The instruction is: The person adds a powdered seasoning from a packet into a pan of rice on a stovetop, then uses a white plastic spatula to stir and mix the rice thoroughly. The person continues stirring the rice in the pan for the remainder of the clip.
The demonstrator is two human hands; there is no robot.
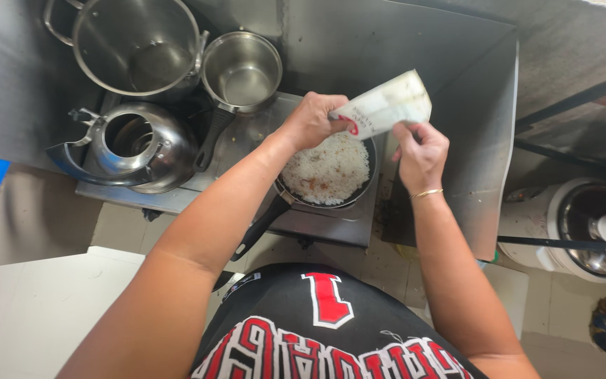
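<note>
Both hands are holding a white packet (386, 105) above the frying pan (367, 184), which is sitting at the stove's (317, 223) front right corner. The left hand (311, 119) is gripping the packet's lower left end, fingers curled closed around it, with the red mark showing just beside the knuckles. The right hand (421, 153) is pinching the packet's lower edge from underneath, thumb and fingertips closed on it. The packet's long axis is running from lower left to upper right, its free end pointing toward the stove's back right corner. The frying pan is holding white rice (330, 168) with brownish flecks. The large pot (135, 43) and the small saucepan (241, 69) along the back edge are standing open, their contents indiscernible. The kettle (131, 146) at the left edge is standing lidless.
</note>
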